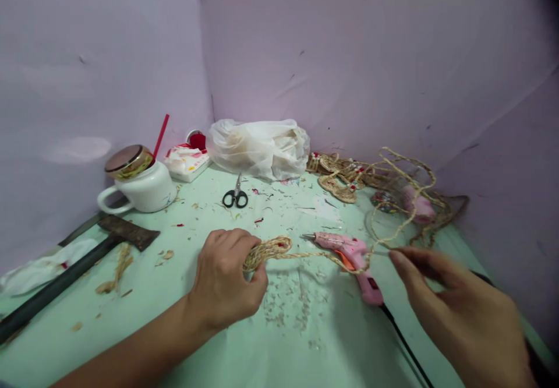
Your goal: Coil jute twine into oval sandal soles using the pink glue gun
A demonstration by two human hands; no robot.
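My left hand (229, 277) is closed around a flattened coil of straw rope (271, 249), its rounded end showing past the fingers. From the coil a twisted length of rope (305, 254) runs right, over a pink glue gun (345, 245), then up into loose loops (413, 216). The glue gun lies on its side with its metal nozzle pointing left. My right hand (463, 312) is slightly blurred at the right, thumb and forefinger pinched together beside the rope. A thin pale line meets its fingertips; what they hold is unclear.
Black-handled scissors (236, 196) lie mid-table. On the left are a hatchet (126, 230) and a white mug (148, 187) topped by a round lidded container. Behind stand a white plastic bag (262, 146) and woven straw pieces (338, 185). A black cord (404, 338) trails from the glue gun.
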